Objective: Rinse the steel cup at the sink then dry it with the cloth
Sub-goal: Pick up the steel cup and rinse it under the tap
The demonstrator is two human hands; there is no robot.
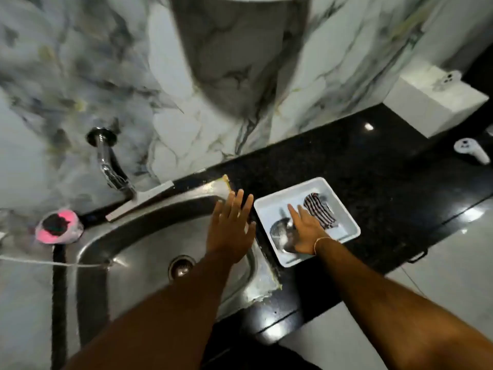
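Observation:
A white square tray [344,209] sits on the black counter right of the sink. In it lies the steel cup [280,233] on its side, and behind it a dark striped cloth [318,210]. My right hand [306,233] rests flat over the cup with fingers stretched out, partly covering it; it is not closed around it. My left hand [232,225] hovers with spread fingers above the right rim of the steel sink [138,244], holding nothing. A chrome tap [109,166] juts from the marble wall at the sink's back left; no water is visible.
A pink scrubber pad [58,228] sits on the sink's left rim, with a dark hose below it. A white box [434,102] stands at the back right of the counter [346,161], and a white handheld device [472,150] lies near it. The drain [181,267] is at the basin's middle.

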